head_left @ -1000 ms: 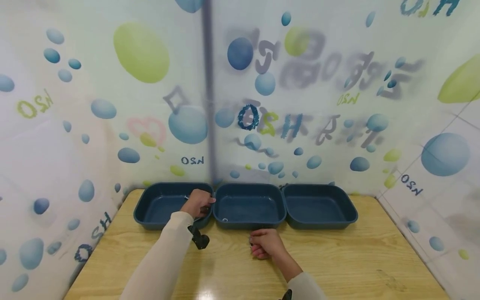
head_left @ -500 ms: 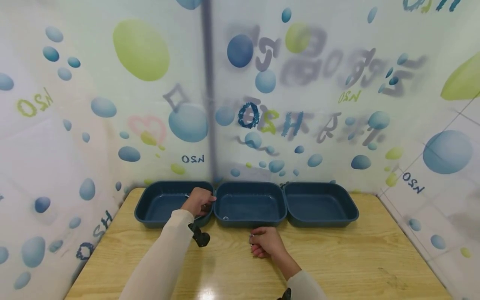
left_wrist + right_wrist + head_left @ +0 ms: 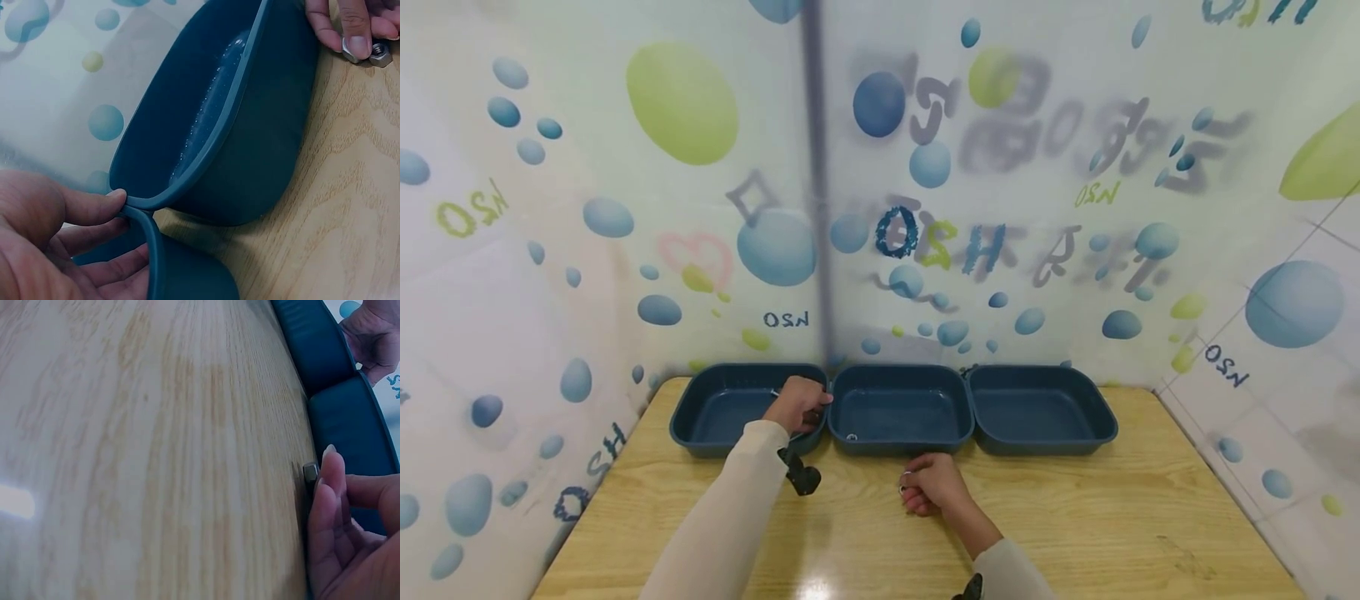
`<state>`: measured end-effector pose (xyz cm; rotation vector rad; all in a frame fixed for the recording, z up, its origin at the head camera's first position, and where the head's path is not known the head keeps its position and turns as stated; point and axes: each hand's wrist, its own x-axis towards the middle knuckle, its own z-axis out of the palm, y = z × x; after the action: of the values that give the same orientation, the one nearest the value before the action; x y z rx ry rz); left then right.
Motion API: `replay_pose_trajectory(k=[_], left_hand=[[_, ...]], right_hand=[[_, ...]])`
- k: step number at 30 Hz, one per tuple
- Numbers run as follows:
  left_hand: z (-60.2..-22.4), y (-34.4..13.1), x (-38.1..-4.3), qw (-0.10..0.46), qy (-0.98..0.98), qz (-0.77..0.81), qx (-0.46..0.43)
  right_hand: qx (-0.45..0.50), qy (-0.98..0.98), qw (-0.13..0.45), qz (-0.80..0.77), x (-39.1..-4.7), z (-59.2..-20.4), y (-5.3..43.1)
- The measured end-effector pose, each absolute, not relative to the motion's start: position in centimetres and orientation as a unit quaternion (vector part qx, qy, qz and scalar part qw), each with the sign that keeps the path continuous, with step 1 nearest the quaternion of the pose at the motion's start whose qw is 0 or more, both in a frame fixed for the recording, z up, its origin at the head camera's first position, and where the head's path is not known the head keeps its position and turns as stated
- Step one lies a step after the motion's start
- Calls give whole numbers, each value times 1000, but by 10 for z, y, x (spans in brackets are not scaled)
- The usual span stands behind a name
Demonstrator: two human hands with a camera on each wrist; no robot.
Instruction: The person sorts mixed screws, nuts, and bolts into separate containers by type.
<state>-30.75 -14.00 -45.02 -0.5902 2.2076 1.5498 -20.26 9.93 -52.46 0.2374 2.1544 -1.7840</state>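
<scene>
My left hand (image 3: 797,406) grips the rim where the left bin (image 3: 700,417) meets the middle bin (image 3: 901,450). In the left wrist view its thumb (image 3: 100,205) lies on the joined rims and the other fingers reach down inside the left bin. On the table in front of the middle bin, my right hand (image 3: 934,485) pinches a metal hex nut (image 3: 350,51) with its fingertips. Right beside those fingertips is a second hex nut (image 3: 380,55) with its threaded hole showing. The right wrist view shows one nut (image 3: 310,476) at the fingers, partly hidden.
A small silver ring-shaped piece (image 3: 852,437) lies in the middle bin's front left corner. The right bin (image 3: 1041,408) completes the row of dark blue bins along the patterned back wall (image 3: 1037,317). A pale thin piece (image 3: 775,392) shows beside the left hand.
The right fingers shift slightly, and more of the silver nut shows between them in the head view. The left hand keeps its place on the rim.
</scene>
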Motion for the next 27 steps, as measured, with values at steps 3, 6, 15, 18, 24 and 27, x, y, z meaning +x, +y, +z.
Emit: replay_pose_trajectory(k=[3,6,15,18,24,27], left_hand=[[-450,-140,-307,187,785,551,-213],[-450,-139,-308,188,785,547,-220],[-446,-139,-304,192,784,547,-220],[-445,-139,-301,190,785,549,-216],[-444,-139,-300,187,784,552,-212],[-446,-140,-300,189,784,553,-211]], right_hand=[[86,754,167,-630,-202,-523,99],[86,751,169,-633,-202,-523,100],[66,745,169,-642,-200,-517,102],[49,743,165,-647,-199,-508,100],[23,732,162,-661,-201,-480,94],[18,721,167,-672,-204,-467,91]])
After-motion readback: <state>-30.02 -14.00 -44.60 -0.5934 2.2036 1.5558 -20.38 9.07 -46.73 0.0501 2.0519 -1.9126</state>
